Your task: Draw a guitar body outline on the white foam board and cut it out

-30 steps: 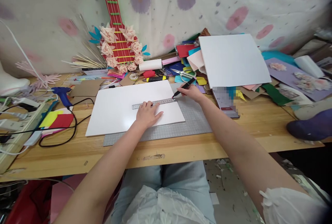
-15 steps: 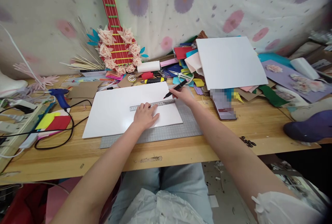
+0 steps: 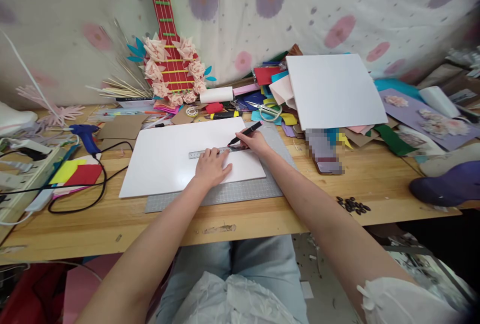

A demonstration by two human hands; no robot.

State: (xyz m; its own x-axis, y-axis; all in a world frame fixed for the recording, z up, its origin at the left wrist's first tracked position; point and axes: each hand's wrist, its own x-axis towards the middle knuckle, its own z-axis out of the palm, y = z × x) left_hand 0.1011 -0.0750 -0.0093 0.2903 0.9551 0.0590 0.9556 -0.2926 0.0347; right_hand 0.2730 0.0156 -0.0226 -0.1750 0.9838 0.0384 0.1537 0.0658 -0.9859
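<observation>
A white board (image 3: 157, 164) lies on a grey cutting mat (image 3: 240, 194) in front of me. Across the board rests a metal ruler (image 3: 195, 154). My left hand (image 3: 212, 169) presses down on the ruler with its fingers spread, covering its middle. In my right hand (image 3: 257, 145) is a black marker (image 3: 245, 134), tilted, its tip down at the ruler's upper edge near my left fingertips. The right hand partly covers the ruler's right end. Whether the tip touches the board I cannot tell.
Behind the board lie scissors (image 3: 270, 109) and a yellow-black cutter (image 3: 224, 115). A blue glue gun (image 3: 85, 136) with a black cord stands left. A second white board (image 3: 335, 91) leans on coloured sheets. Small black pieces (image 3: 353, 205) lie near the front edge.
My right hand has brought the marker left and slightly down along the ruler, closer to my left hand. The left hand stays on the ruler.
</observation>
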